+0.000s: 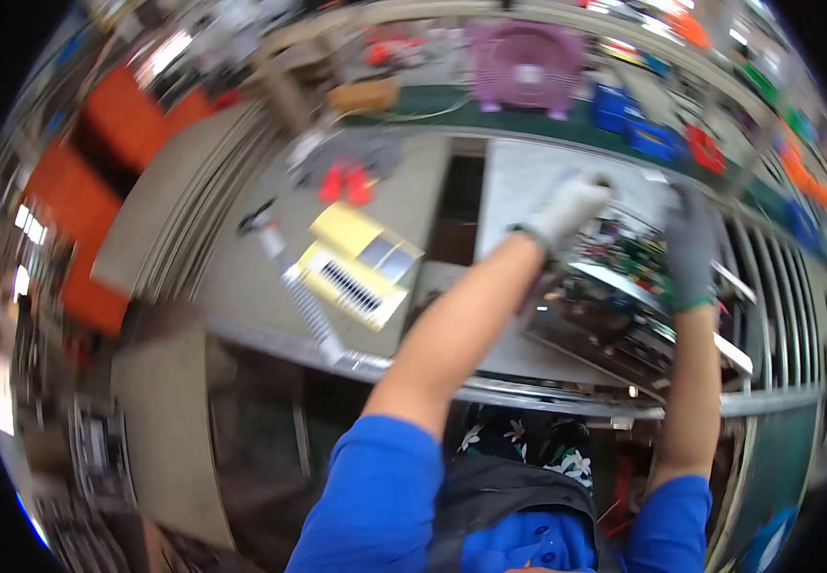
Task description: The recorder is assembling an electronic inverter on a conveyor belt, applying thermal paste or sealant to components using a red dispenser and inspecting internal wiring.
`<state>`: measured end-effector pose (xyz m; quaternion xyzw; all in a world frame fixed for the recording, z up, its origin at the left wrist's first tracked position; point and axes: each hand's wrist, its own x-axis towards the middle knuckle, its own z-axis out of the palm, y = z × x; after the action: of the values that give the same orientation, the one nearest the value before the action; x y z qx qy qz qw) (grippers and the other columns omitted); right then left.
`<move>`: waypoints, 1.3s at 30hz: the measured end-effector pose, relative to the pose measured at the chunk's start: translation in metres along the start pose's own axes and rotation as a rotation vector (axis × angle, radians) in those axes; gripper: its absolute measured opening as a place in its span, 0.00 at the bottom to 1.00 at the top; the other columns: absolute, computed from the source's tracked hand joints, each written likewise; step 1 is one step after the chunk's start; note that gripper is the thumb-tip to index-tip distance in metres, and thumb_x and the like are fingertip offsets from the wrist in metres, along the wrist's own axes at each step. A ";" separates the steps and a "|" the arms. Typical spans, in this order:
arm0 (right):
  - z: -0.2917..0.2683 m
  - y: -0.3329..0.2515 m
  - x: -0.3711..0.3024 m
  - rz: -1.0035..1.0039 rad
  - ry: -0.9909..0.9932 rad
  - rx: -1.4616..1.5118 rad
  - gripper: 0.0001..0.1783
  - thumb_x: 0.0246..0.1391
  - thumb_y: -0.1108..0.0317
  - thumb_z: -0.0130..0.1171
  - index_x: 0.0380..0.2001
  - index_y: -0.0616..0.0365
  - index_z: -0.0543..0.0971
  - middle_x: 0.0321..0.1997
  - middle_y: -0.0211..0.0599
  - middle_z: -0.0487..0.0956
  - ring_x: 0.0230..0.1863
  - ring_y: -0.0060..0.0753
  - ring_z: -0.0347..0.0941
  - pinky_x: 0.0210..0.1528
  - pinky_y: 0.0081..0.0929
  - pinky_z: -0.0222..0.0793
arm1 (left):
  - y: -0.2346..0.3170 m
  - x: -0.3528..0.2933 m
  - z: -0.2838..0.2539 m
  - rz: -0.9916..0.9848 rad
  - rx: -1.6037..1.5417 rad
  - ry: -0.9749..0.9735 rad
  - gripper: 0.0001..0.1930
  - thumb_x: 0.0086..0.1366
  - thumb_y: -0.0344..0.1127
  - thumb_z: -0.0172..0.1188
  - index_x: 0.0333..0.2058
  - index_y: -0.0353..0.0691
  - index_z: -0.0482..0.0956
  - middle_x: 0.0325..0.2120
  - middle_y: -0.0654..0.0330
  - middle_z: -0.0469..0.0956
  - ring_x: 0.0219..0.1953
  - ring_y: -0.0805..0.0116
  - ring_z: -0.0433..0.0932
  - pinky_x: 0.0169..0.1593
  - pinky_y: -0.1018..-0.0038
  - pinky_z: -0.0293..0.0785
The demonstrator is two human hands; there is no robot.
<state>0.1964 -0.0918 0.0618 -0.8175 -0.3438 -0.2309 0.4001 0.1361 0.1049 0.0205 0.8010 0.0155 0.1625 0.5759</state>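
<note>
Head view: open metal box between and below left hand and right hand
Can't tell how open they are or what they hold. Box looks heavy, green boards breakable; rim seems best to grip.

Desk, one, in two sections with a dark gap between.
Left section: beige-grey top. Bears a heap of grey, film-like material toward the far side; red pieces touching or just beside the heap; a yellow item with a black-striped panel and grey patches, near the middle; a long pale ribbed piece with a dark hooked end, set lengthwise just left of the yellow item, kind too blurred to tell.
Right section: pale grey top. Bears an opened metal unit, green circuit boards exposed.
Front edge: metal strip. Right end: parallel metal bars.
</note>
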 end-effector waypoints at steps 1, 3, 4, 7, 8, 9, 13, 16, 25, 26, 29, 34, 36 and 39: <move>-0.002 0.005 0.004 -0.111 0.084 0.022 0.15 0.55 0.74 0.54 0.46 0.60 0.78 0.44 0.45 0.81 0.45 0.43 0.78 0.51 0.34 0.70 | 0.002 0.000 0.004 0.081 0.151 0.106 0.16 0.60 0.41 0.57 0.43 0.41 0.83 0.32 0.54 0.83 0.37 0.62 0.80 0.43 0.66 0.76; -0.006 0.012 0.012 0.046 0.025 0.053 0.14 0.59 0.73 0.53 0.47 0.60 0.77 0.42 0.41 0.80 0.44 0.31 0.76 0.49 0.28 0.69 | 0.004 -0.006 0.001 0.018 0.244 0.148 0.21 0.63 0.46 0.57 0.50 0.40 0.81 0.46 0.45 0.82 0.53 0.50 0.79 0.57 0.64 0.72; -0.008 0.014 0.014 0.159 0.035 0.070 0.13 0.61 0.72 0.53 0.48 0.60 0.77 0.41 0.39 0.80 0.44 0.28 0.75 0.49 0.26 0.68 | 0.001 -0.022 -0.002 0.044 0.185 0.221 0.27 0.65 0.50 0.56 0.56 0.37 0.75 0.52 0.43 0.78 0.58 0.47 0.74 0.63 0.63 0.67; -0.016 -0.003 0.007 -0.164 0.164 0.066 0.13 0.68 0.65 0.53 0.49 0.59 0.79 0.46 0.36 0.82 0.46 0.27 0.76 0.52 0.25 0.69 | -0.027 -0.097 -0.042 0.118 0.422 0.562 0.28 0.65 0.44 0.58 0.60 0.34 0.71 0.56 0.41 0.74 0.61 0.46 0.70 0.65 0.61 0.64; -0.016 -0.017 0.000 -0.296 0.279 0.043 0.13 0.66 0.69 0.52 0.50 0.60 0.79 0.47 0.39 0.81 0.48 0.26 0.76 0.54 0.26 0.69 | -0.048 -0.139 -0.080 0.097 0.524 0.594 0.27 0.65 0.40 0.59 0.59 0.34 0.71 0.56 0.42 0.74 0.61 0.47 0.70 0.65 0.60 0.64; -0.015 -0.034 -0.014 -0.266 0.291 0.216 0.14 0.64 0.70 0.53 0.50 0.61 0.79 0.47 0.39 0.81 0.48 0.27 0.76 0.53 0.27 0.70 | -0.068 -0.188 -0.108 0.150 0.555 0.665 0.24 0.63 0.32 0.59 0.58 0.33 0.72 0.57 0.43 0.73 0.60 0.46 0.72 0.63 0.60 0.67; 0.028 -0.135 -0.100 -0.399 -0.248 0.254 0.18 0.55 0.69 0.62 0.49 0.59 0.78 0.43 0.43 0.82 0.42 0.39 0.81 0.47 0.31 0.75 | -0.144 -0.349 -0.244 -0.574 0.671 0.830 0.23 0.66 0.33 0.49 0.59 0.42 0.73 0.53 0.47 0.78 0.54 0.51 0.78 0.57 0.60 0.73; 0.123 -0.208 -0.162 -0.340 -0.895 0.364 0.14 0.58 0.65 0.60 0.48 0.51 0.80 0.41 0.45 0.83 0.41 0.50 0.82 0.46 0.39 0.76 | -0.172 -0.399 -0.265 -0.594 1.007 0.452 0.27 0.67 0.44 0.52 0.64 0.48 0.68 0.63 0.52 0.70 0.65 0.54 0.68 0.67 0.55 0.61; 0.279 -0.267 -0.202 -0.305 -1.232 -0.003 0.15 0.61 0.59 0.51 0.43 0.52 0.82 0.38 0.48 0.84 0.42 0.53 0.81 0.47 0.48 0.75 | -0.138 -0.389 -0.252 -0.774 1.083 0.121 0.58 0.52 0.75 0.60 0.74 0.52 0.48 0.75 0.55 0.44 0.77 0.51 0.38 0.75 0.54 0.27; 0.280 -0.268 -0.201 -0.286 -1.260 -0.049 0.15 0.61 0.59 0.51 0.43 0.52 0.82 0.38 0.48 0.84 0.42 0.53 0.81 0.47 0.48 0.75 | -0.137 -0.390 -0.251 -0.744 1.098 0.147 0.58 0.51 0.75 0.61 0.74 0.52 0.49 0.75 0.55 0.44 0.77 0.50 0.38 0.75 0.53 0.26; 0.280 -0.273 -0.198 -0.287 -1.230 -0.126 0.14 0.57 0.60 0.53 0.41 0.51 0.82 0.37 0.48 0.84 0.42 0.51 0.81 0.46 0.45 0.75 | -0.138 -0.392 -0.249 -0.716 1.124 0.172 0.58 0.51 0.76 0.60 0.73 0.51 0.50 0.75 0.55 0.45 0.77 0.50 0.38 0.75 0.53 0.26; 0.279 -0.281 -0.197 -0.301 -1.228 -0.166 0.13 0.57 0.60 0.54 0.38 0.52 0.84 0.36 0.49 0.84 0.41 0.53 0.81 0.46 0.46 0.75 | -0.135 -0.389 -0.248 -0.728 1.084 0.168 0.55 0.51 0.76 0.60 0.72 0.56 0.54 0.75 0.55 0.46 0.77 0.50 0.38 0.75 0.52 0.25; 0.276 -0.283 -0.197 -0.313 -1.236 -0.182 0.13 0.57 0.62 0.55 0.39 0.54 0.84 0.37 0.49 0.84 0.42 0.51 0.82 0.46 0.44 0.77 | -0.133 -0.387 -0.247 -0.745 1.092 0.158 0.54 0.50 0.76 0.60 0.72 0.58 0.55 0.74 0.55 0.46 0.77 0.50 0.37 0.75 0.51 0.24; 0.275 -0.286 -0.196 -0.327 -1.253 -0.200 0.14 0.56 0.65 0.56 0.40 0.57 0.85 0.39 0.50 0.85 0.43 0.49 0.83 0.47 0.41 0.79 | -0.131 -0.385 -0.245 -0.768 1.106 0.143 0.54 0.50 0.77 0.60 0.72 0.60 0.55 0.75 0.55 0.45 0.77 0.49 0.37 0.74 0.47 0.22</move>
<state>-0.1183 0.1844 -0.0820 -0.7676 -0.6088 0.2003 0.0059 -0.2751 0.2922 -0.1252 0.9027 0.4183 -0.0329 0.0956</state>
